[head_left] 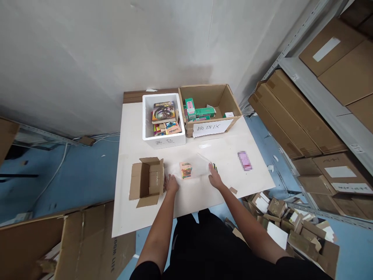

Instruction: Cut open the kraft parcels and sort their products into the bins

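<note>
Film (199,166) of clear plastic stretches across the table (128,144), with a small colourful box (185,170) lying on or inside it. The left hand (171,183) is at one end, beside the open carton (157,179); the right hand (215,177) is at the other. Whether either hand's fingers pinch the film cannot be told. Straightening it appears to be the step in hand; the next move calls for a secure edge grip.
</note>
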### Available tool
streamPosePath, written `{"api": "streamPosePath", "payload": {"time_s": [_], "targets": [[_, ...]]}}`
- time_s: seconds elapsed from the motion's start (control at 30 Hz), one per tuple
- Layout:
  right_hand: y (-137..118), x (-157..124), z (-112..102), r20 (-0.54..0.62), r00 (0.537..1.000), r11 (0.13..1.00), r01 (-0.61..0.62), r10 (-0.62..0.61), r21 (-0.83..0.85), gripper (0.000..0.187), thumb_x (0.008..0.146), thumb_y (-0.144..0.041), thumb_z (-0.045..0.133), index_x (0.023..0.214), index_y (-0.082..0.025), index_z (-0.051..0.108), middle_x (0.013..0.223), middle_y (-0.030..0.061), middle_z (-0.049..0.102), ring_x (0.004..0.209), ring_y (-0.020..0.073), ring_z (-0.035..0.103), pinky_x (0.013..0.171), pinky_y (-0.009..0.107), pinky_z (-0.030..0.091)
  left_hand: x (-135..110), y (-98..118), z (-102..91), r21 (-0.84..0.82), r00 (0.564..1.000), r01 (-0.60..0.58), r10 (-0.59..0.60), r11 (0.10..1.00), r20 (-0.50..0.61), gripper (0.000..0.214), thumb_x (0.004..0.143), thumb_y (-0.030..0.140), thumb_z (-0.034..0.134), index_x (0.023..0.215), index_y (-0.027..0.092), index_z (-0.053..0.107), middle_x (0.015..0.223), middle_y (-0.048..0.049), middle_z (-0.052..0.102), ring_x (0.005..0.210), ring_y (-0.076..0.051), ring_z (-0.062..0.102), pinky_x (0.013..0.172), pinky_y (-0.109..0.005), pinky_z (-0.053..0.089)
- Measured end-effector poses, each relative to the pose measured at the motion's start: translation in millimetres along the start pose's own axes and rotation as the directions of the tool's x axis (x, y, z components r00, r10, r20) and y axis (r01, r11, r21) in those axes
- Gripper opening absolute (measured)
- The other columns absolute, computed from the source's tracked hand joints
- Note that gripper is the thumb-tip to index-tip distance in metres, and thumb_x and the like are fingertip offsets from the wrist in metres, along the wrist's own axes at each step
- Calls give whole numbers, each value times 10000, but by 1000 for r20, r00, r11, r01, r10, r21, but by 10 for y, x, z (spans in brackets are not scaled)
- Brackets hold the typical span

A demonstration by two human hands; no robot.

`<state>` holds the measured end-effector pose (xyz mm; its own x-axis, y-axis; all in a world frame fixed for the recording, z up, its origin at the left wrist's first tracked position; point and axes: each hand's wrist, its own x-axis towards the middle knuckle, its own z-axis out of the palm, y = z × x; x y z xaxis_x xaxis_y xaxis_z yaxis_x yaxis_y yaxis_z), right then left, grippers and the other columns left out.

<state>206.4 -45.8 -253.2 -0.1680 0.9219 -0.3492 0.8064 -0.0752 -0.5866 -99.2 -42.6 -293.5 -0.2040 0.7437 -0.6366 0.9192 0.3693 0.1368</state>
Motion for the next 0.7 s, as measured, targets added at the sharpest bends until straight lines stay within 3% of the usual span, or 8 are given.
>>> {"api": "streamPosePath", "payload": {"time_s": [0.07, 0.13, 0.23, 0.33, 0.43, 0.5, 0.6, 0.7], "targets": [[153, 14, -39, -3, 983, 980, -184, 184, -79, 997, 853, -94, 472, 1731, -168, 6, 1791, 122, 68, 1643, 354, 136, 1280, 582, 295, -43, 29, 2, -10, 996, -16, 15, 1000, -90, 724, 841, 127, 564, 1561, 139, 487, 1714, -214, 321, 1559, -442, 312, 1163, -608, 424], [166, 19, -21, -74, 954, 945, -298, 291, -135, 1027, 840, -92, 504, 1732, -167, 2, 1793, 128, -4, 1641, 408, 77, 1257, 604, 310, -71, 87, -1, -35, 984, -54, 47, 998, -170, 668, 870, 118, 544, 1536, 144, 504, 1660, -218, 403, 1520, -406, 386, 1169, -550, 424], [-61, 63, 123, -145, 978, 953, -181, 149, -244, 1015, 851, -107, 526, 1735, -174, 31, 1793, 98, -65, 1642, 408, -63, 1297, 604, 192, -57, 212, -5, -202, 982, -83, 46, 976, -180, 580, 919, 144, 526, 1499, 173, 541, 1539, -186, 553, 1435, -335, 508, 1130, -438, 456], [-360, 193, 363, -21, 1000, 947, -6, -1, -321, 955, 870, -137, 539, 1733, -220, 140, 1793, 45, -79, 1641, 373, -122, 1308, 576, 139, 25, 326, 18, -392, 999, -1, -20, 920, -49, 494, 926, 200, 556, 1416, 169, 613, 1368, -146, 696, 1286, -290, 643, 1012, -351, 511], [-497, 348, 617, 200, 977, 938, 0, 74, -347, 914, 875, -168, 558, 1721, -233, 218, 1795, 51, -18, 1650, 359, -50, 1284, 559, 215, 135, 375, 63, -442, 998, 55, -57, 895, 8, 476, 918, 209, 568, 1385, 152, 640, 1241, -109, 769, 1190, -258, 709, 952, -303, 527], [-484, 414, 760, 285, 947, 924, -29, 148, -382, 958, 855, -181, 587, 1724, -250, 190, 1793, 61, 4, 1651, 362, -11, 1260, 582, 253, 204, 380, 94, -466, 996, 83, -83, 881, 20, 501, 918, 222, 583, 1413, 155, 626, 1262, -98, 773, 1191, -240, 718, 948, -281, 530], [-400, 446, 895, 283, 942, 896, -37, 179, -442, 1040, 818, -182, 627, 1730, -254, 133, 1787, 73, -37, 1648, 379, -16, 1242, 612, 264, 287, 391, 134, -493, 991, 129, -127, 861, 38, 505, 902, 262, 637, 1396, 160, 643, 1258, -100, 782, 1142, -238, 745, 913, -277, 550], [-323, 450, 908, 296, 939, 897, -29, 177, -442, 1030, 824, -174, 614, 1730, -247, 130, 1787, 63, -47, 1650, 365, -5, 1241, 593, 280, 332, 428, 161, -513, 985, 171, -164, 841, 60, 408, 868, 262, 688, 1263, 166, 710, 1156, -104, 810, 1022, -249, 778, 830, -293, 571]]}}
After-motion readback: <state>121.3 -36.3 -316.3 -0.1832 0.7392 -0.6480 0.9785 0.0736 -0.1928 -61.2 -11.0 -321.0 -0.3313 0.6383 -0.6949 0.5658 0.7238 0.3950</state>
